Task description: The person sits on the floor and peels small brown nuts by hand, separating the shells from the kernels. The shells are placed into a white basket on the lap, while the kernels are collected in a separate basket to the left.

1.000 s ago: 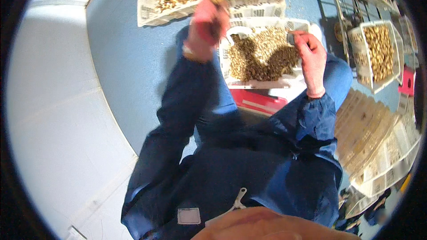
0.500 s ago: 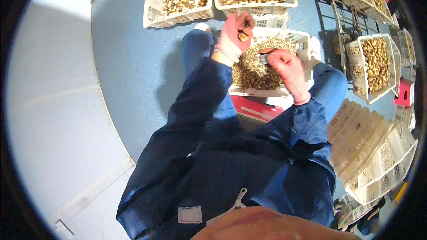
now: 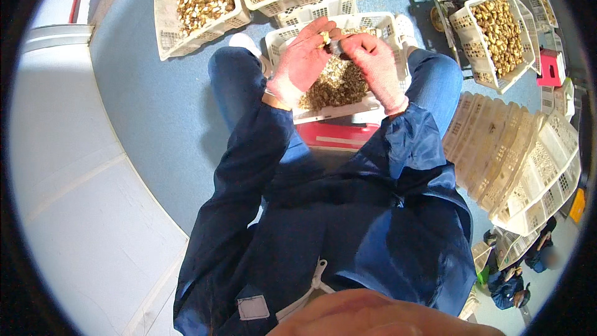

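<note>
Small brownish piece (image 3: 325,38) above the white crate (image 3: 339,112)
My left hand (image 3: 303,59) pinches it; my right hand (image 3: 378,65) is curled together just beside it, around what I cannot tell.

Yellowish piece (image 3: 324,37) at the left hand (image 3: 301,62) — too small for certainty

A white wall (image 3: 68,149) borders the blue floor (image 3: 155,99) at its left edge. Toward the right edge stands a stack of white crates (image 3: 488,146), and near it a pink box (image 3: 550,68). Two co-workers (image 3: 505,289) are at the lower right corner.
</note>
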A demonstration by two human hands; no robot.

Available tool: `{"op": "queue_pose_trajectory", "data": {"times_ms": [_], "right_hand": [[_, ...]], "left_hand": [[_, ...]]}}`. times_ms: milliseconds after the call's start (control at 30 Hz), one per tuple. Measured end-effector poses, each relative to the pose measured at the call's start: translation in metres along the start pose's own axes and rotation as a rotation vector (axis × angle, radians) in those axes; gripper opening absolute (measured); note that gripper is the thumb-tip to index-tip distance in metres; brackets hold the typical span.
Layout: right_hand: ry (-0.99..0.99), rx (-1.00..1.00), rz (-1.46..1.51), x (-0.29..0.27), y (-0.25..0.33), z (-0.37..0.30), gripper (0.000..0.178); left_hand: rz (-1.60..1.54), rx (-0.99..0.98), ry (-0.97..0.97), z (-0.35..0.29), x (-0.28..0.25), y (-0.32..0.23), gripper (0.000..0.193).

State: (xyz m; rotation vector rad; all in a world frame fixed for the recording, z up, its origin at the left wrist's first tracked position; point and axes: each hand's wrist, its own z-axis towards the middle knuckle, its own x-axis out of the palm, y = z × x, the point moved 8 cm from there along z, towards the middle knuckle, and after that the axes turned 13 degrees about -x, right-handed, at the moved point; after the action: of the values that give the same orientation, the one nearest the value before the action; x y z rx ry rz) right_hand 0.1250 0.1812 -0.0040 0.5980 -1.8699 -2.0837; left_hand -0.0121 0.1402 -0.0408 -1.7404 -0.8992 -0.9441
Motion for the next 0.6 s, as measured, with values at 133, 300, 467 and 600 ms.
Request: {"op": "queue_pose_trajectory", "data": {"times_ms": [133,300,467,600], "right_hand": [[-0.06,0.067,-0.032,-0.016,0.021,0.003,0.019],[0.059,-0.155,-0.131,-0.007,0.033,0.005,0.018],[0.096,-0.249,-0.253,-0.006,0.033,0.004,0.018],[0.014,-0.136,-0.223,-0.021,0.019,0.008,0.019]], "left_hand": [[0.055,0.056,0.021,-0.012,0.012,-0.005,0.038],[0.513,-0.036,-0.158,-0.019,0.01,0.003,0.047],[0.565,-0.133,-0.139,-0.019,0.0,0.011,0.058],[0.429,-0.139,-0.118,-0.023,-0.004,0.01,0.052]]}}
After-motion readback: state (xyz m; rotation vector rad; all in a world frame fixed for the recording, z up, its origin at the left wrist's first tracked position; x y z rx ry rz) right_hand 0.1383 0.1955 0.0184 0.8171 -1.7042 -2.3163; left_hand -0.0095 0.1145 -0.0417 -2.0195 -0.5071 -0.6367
